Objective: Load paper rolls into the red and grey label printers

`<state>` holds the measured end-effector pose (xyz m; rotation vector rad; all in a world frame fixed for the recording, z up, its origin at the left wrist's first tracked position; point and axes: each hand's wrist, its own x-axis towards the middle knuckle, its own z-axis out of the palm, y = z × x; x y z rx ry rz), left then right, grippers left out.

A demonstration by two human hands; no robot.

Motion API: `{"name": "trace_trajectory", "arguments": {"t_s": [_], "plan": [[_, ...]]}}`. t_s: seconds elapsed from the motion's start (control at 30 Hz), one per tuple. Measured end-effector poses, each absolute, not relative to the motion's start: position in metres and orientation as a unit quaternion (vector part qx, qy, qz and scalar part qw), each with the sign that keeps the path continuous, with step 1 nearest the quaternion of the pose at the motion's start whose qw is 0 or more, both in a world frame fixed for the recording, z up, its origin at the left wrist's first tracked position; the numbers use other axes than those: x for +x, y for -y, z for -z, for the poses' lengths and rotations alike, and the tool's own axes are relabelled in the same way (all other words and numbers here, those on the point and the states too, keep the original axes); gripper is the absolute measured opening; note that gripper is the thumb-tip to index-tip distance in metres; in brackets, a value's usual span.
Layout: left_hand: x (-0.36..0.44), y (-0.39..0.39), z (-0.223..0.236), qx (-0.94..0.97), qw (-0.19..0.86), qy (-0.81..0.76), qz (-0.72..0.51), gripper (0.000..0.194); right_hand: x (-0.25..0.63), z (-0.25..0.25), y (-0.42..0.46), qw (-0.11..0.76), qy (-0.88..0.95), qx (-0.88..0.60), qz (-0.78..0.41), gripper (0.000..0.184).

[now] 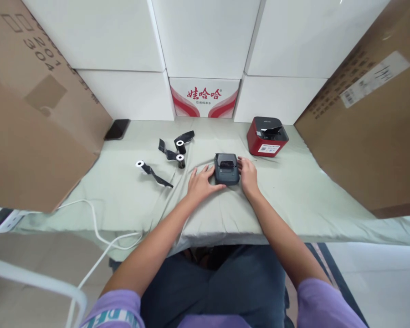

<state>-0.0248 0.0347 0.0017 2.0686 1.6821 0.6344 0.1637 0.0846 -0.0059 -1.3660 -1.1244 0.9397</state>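
Observation:
A small dark grey portable printer (227,176) lies on the cloth in front of me, a black strip showing at the slot in its top. My left hand (202,184) is at its left side, fingers spread, with the thumb along the front edge. Against the right side rest the curved fingers of my right hand (248,175). Between them the two hands hold the printer. To the left, two black paper rolls with white cores, a rear roll (181,146) and a nearer roll (180,161), stand with strips unrolled. Another black roll (140,164) trails its strip towards my left hand.
A red printer (267,137) with a black top stands at the back right. A dark phone (117,129) lies at the back left. Cardboard boxes (37,114) flank the table, and white boxes (205,41) wall the back. A white cable (94,218) hangs over the front edge.

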Motion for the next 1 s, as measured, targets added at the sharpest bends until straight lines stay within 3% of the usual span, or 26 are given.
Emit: {"name": "trace_trajectory", "arguments": {"t_s": [0.17,0.33,0.4,0.53,0.67,0.77,0.9,1.0], "plan": [[-0.026,-0.036,0.004,0.735,0.19,-0.609,-0.229,0.087,0.163,0.002,-0.074,0.549,0.55,-0.547,-0.311,0.052],[-0.027,-0.036,0.005,0.732,0.192,-0.611,-0.233,0.088,0.177,-0.002,-0.099,0.529,0.567,-0.457,-0.434,0.079],[-0.027,-0.036,0.005,0.736,0.192,-0.605,-0.235,0.088,0.181,-0.004,-0.117,0.502,0.582,-0.458,-0.447,0.081],[-0.027,-0.036,0.005,0.733,0.19,-0.607,-0.241,0.085,0.186,-0.013,-0.143,0.416,0.656,-0.501,-0.381,0.06],[-0.026,-0.036,0.004,0.732,0.194,-0.608,-0.239,0.083,0.188,-0.035,-0.145,0.346,0.736,-0.548,-0.196,0.036],[-0.026,-0.036,0.003,0.732,0.198,-0.607,-0.237,0.083,0.182,-0.054,-0.141,0.218,0.785,-0.569,-0.112,0.019],[-0.026,-0.037,0.004,0.73,0.199,-0.607,-0.242,0.083,0.165,-0.066,-0.143,0.047,0.797,-0.593,-0.101,0.032],[-0.026,-0.037,0.006,0.729,0.198,-0.608,-0.244,0.082,0.154,-0.063,-0.146,0.022,0.791,-0.602,-0.106,0.029]]}}
